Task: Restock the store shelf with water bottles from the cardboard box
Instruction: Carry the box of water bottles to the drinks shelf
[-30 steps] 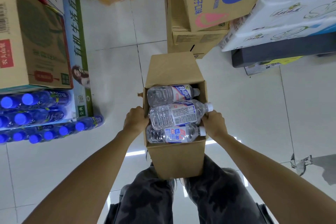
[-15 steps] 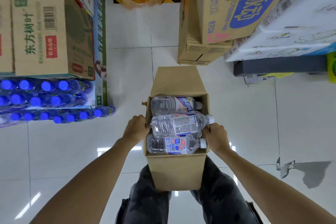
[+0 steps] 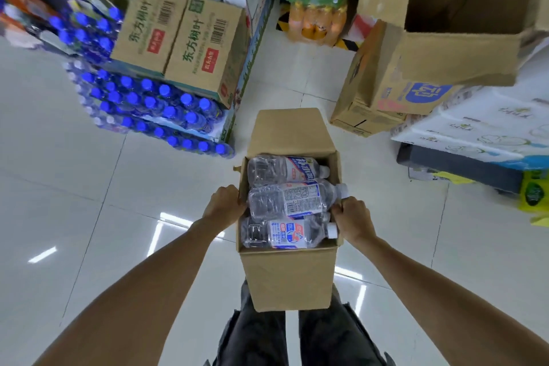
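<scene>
I carry an open brown cardboard box (image 3: pixel 289 279) in front of my legs, its far flap standing out forward. Three clear water bottles (image 3: pixel 289 199) with white and blue labels lie on their sides on top inside it, caps to the right. My left hand (image 3: pixel 224 203) grips the box's left rim. My right hand (image 3: pixel 353 218) grips the right rim beside the bottle caps. No store shelf is clearly in view.
Packs of blue-capped bottles (image 3: pixel 148 104) under two brown cartons (image 3: pixel 184 41) stand on the floor at the left. Stacked cardboard boxes (image 3: pixel 416 47) and white cartons (image 3: pixel 487 125) rise at the right. Green and orange drink packs (image 3: pixel 315 0) sit straight ahead. White tiled floor runs between them.
I have moved forward with the box, and the view has tilted up, so the stacks at left and right show more fully. Both hands keep the same hold on the box.
</scene>
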Demonstrator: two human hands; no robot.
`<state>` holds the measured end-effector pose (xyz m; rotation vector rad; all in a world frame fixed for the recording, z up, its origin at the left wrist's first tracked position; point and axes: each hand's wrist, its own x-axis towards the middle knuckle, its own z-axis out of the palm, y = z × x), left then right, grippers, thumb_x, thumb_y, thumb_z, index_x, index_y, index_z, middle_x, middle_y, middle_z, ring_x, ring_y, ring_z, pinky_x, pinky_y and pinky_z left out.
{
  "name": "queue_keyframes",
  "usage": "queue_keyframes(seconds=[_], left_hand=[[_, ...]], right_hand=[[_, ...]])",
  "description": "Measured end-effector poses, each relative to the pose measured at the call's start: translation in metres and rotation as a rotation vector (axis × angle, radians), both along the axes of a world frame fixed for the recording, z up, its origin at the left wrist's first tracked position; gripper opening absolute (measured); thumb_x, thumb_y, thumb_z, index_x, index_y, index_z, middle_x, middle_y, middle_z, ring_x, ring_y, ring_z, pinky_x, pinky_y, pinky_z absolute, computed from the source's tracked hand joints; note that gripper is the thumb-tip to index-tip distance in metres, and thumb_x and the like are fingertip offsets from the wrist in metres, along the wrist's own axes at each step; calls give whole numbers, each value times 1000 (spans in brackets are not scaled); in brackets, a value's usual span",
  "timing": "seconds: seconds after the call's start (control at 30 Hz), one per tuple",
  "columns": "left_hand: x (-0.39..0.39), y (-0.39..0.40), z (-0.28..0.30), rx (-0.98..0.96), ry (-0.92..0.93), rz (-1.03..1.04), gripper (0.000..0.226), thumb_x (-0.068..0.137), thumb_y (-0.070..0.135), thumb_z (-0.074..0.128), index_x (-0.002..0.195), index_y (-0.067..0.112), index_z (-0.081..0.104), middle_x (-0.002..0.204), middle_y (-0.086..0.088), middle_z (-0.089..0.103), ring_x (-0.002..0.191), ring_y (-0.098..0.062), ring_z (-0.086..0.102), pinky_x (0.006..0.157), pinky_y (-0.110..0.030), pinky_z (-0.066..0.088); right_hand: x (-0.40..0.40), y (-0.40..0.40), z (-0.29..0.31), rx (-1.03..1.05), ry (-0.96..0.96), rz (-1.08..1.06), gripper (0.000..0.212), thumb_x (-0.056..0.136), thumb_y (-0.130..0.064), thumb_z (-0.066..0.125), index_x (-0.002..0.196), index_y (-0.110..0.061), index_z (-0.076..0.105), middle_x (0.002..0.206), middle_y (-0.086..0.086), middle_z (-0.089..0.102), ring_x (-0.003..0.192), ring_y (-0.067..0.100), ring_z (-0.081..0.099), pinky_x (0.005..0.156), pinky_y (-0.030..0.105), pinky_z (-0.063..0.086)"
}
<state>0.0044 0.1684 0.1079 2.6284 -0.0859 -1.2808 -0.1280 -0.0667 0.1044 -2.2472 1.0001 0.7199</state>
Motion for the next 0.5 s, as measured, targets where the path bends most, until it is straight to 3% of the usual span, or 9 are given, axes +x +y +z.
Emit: queue_keyframes(seconds=[0.1, 0.2, 0.3, 0.5], left_hand=[[-10, 31, 30, -3, -13, 100, 33, 93, 34, 48, 84, 4, 57, 95, -19, 68, 81, -33, 64, 64, -34, 47], [-22, 65, 55, -16, -4, 217, 33, 91, 33, 52, 79, 4, 57, 91, -18, 69, 77, -31, 67, 66, -38, 57], [-32, 103, 72, -26, -4, 352, 33, 93, 31, 52, 88, 0, 62, 91, -16, 70, 79, -31, 70, 74, -43, 60], [-48, 187, 98, -48, -8, 540, 28, 92, 28, 55, 74, 7, 59, 80, -10, 68, 74, -26, 69, 70, -34, 58]], right_hand=[[11, 20, 28, -2, -28, 96, 29, 97, -15, 44, 79, 0, 62, 86, 20, 68, 65, 25, 51, 46, 22, 28], [26, 42, 52, 47, -35, 175, 28, 96, -16, 45, 85, 0, 64, 86, 18, 68, 80, 34, 62, 60, 33, 46], [47, 71, 70, 70, -36, 288, 25, 97, -21, 45, 100, -4, 64, 96, 17, 68, 91, 37, 63, 75, 38, 51], [89, 151, 92, 81, -7, 494, 25, 95, -23, 48, 95, -4, 66, 99, 17, 67, 90, 35, 63, 71, 33, 48]])
